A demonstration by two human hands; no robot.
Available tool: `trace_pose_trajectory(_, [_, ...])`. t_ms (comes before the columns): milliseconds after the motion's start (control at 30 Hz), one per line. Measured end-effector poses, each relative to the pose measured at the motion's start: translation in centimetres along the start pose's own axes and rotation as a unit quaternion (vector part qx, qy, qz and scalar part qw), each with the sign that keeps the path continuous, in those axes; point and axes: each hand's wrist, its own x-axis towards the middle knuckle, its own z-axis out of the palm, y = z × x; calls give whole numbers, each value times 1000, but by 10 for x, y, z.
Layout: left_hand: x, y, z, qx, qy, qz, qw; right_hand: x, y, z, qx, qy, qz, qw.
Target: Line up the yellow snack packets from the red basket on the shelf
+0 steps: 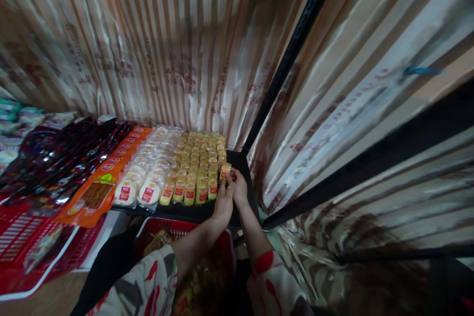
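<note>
Both my hands meet at the right end of the rows of small yellow snack packets [190, 192] on a black shelf [244, 197]. Between the fingers of my left hand [223, 203] and my right hand [239, 186] is one yellow snack packet [224, 171] with a red and white label. It is upright beside the rightmost row. Fingers of both hands close on it, and its lower part is hidden by them. Left of the yellow rows lie clear packets of round white pieces [149, 192].
Orange packs [98, 192] and dark glossy packs [70, 158] fill the shelf's left. Below are a red basket [166, 227] holding packets and another red basket [22, 237] with a white handle. Black frame posts [281, 79] and striped sheeting [185, 49] border the shelf.
</note>
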Motion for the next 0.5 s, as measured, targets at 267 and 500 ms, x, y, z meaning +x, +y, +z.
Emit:
trace_pose_trajectory(267, [6,13,-1,10,12,-9,1000,12,2,13,-27,-13,-25,999])
trace_pose_trajectory(500, [10,11,4,7,33,2,999,13,12,18,-11,-32,-30,999])
